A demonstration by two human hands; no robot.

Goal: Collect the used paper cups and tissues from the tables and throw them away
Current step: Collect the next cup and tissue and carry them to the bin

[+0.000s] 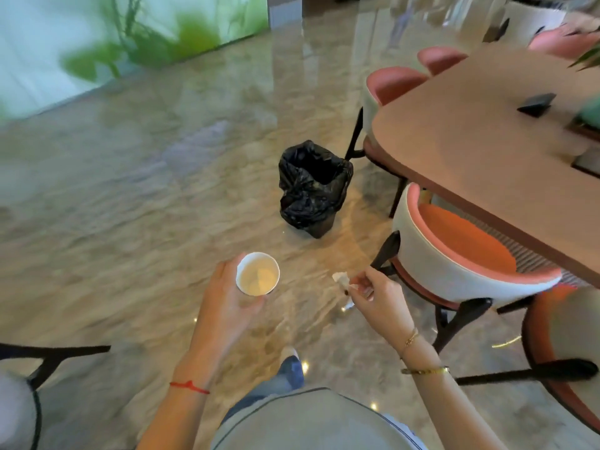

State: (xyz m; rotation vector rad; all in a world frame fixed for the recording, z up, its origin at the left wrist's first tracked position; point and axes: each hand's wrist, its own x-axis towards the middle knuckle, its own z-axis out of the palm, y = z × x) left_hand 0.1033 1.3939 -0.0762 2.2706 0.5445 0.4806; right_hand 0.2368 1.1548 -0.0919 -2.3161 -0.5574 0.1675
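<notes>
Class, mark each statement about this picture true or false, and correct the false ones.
1. The left hand holds a paper cup. True.
2. The right hand is empty. False: it pinches a crumpled tissue.
3. The bin is lined with a black bag. True.
4. The bin stands on the table. False: it stands on the floor beside it.
5. The cup has a lid. False: it is open-topped.
</notes>
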